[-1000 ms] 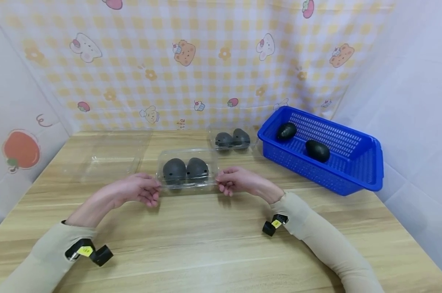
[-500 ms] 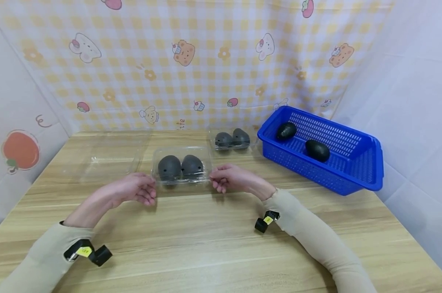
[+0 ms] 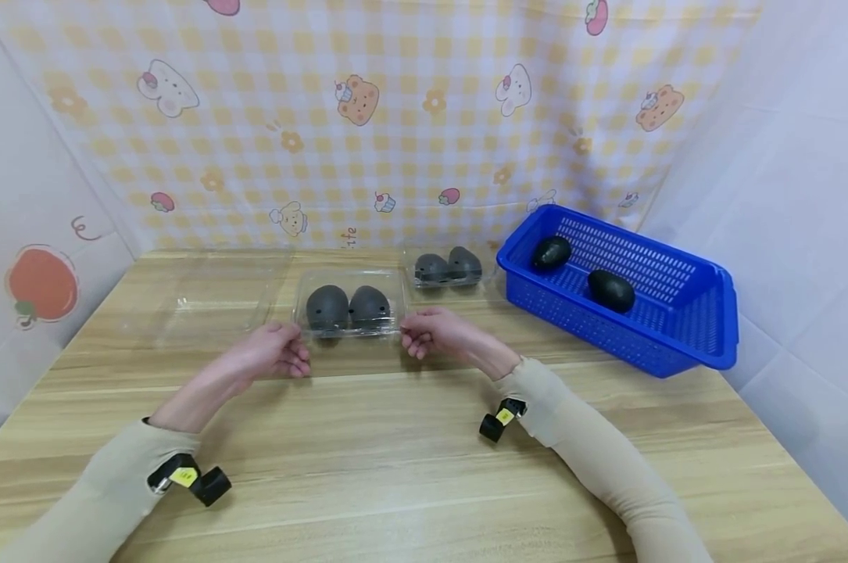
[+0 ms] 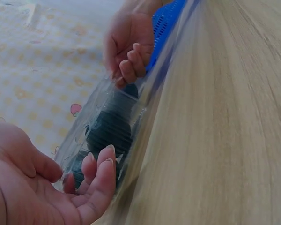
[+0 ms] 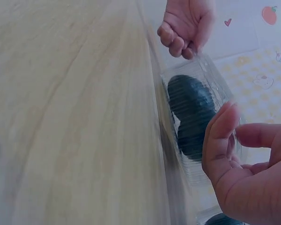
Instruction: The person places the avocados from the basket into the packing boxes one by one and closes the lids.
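Note:
A clear plastic clamshell box [image 3: 346,333] with two dark avocados [image 3: 327,306] inside is at mid-table in the head view. My left hand [image 3: 277,352] pinches its near left corner between thumb and fingers. At the near right corner my right hand [image 3: 436,332] pinches the box the same way. The left wrist view has my left hand [image 4: 51,187] in front and the box's side [image 4: 79,126] beyond its fingers. In the right wrist view, my right hand [image 5: 253,164] hides part of the box. Whether the box touches the table cannot be told.
Behind it to the right stands another clear box holding two avocados [image 3: 432,268]. At the right is a blue perforated basket [image 3: 571,315] with two avocados [image 3: 611,291] in it. Transparent plastic containers [image 3: 216,301] lie at the back left, before a checked curtain [image 3: 395,141].
Both hands have shifted the box with its two avocados, first leftward, then away toward the back of the table. The basket, the other box and the containers at the left stay put.

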{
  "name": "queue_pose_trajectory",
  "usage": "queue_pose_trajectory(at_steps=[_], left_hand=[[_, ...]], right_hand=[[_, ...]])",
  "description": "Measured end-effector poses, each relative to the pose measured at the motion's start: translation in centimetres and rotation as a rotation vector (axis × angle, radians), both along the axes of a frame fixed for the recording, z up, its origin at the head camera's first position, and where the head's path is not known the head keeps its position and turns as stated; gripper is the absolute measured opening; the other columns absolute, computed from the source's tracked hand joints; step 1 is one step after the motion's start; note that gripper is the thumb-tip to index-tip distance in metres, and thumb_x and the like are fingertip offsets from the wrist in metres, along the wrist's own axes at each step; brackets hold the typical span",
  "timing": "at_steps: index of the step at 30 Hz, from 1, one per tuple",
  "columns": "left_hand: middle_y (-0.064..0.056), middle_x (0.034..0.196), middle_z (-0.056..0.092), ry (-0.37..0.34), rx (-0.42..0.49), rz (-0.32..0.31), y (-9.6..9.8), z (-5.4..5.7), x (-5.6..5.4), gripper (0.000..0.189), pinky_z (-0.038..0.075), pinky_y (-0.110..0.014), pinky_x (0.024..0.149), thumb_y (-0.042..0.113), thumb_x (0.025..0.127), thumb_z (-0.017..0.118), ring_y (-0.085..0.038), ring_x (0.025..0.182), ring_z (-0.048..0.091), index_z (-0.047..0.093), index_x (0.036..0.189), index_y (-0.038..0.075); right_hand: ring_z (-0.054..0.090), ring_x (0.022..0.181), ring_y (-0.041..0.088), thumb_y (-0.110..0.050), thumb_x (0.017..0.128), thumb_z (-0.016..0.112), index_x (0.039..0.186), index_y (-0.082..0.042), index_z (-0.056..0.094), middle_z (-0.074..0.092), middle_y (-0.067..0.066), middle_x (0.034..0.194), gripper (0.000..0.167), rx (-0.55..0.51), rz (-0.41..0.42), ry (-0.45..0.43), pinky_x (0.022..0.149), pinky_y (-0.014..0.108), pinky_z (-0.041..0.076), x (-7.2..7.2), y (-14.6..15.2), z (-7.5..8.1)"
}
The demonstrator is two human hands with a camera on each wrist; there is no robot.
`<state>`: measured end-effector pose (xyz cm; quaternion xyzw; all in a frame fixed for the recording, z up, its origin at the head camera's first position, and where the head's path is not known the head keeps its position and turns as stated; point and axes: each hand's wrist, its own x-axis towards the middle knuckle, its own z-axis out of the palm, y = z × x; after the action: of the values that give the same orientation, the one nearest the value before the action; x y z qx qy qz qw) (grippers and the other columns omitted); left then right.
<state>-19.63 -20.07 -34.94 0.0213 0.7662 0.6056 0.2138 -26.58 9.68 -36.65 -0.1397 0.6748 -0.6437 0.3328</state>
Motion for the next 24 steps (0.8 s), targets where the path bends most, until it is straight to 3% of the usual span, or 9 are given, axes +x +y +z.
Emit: queue_pose_trajectory(at_steps=[10, 16, 24], left_hand=[[-0.005, 0.079, 0.060, 0.012, 0.027, 0.097, 0.9, -0.6, -1.3, 0.040, 0.057, -0.024, 0.066, 0.012, 0.110, 0.017, -0.012, 0.067, 0.065, 0.047, 0.097, -0.010], [-0.004, 0.079, 0.060, 0.020, 0.011, 0.124, 0.9, -0.5, -2.3, 0.038, 0.058, -0.023, 0.067, 0.010, 0.109, 0.018, -0.011, 0.067, 0.065, 0.049, 0.101, -0.011], [-0.005, 0.082, 0.060, 0.007, 0.004, 0.157, 0.9, -0.3, -3.7, 0.039, 0.058, -0.025, 0.068, 0.013, 0.110, 0.017, -0.012, 0.067, 0.065, 0.047, 0.109, -0.012]], right_hand=[[0.062, 0.075, 0.016, -0.007, 0.107, 0.042, 0.116, 0.014, 0.050, 0.063, 0.012, 0.089, 0.024, -0.063, -0.139, -0.063, 0.069, 0.023, 0.055, -0.2, -1.3, -0.3], [0.065, 0.082, 0.020, -0.002, 0.106, 0.040, 0.109, 0.011, 0.051, 0.063, 0.017, 0.095, 0.017, -0.141, -0.253, -0.120, 0.078, 0.025, 0.058, -0.8, -2.5, -0.5], [0.065, 0.077, 0.019, 0.001, 0.103, 0.041, 0.120, 0.017, 0.050, 0.062, 0.016, 0.091, 0.025, -0.200, -0.386, -0.119, 0.075, 0.022, 0.057, -1.8, -3.7, -0.7]])
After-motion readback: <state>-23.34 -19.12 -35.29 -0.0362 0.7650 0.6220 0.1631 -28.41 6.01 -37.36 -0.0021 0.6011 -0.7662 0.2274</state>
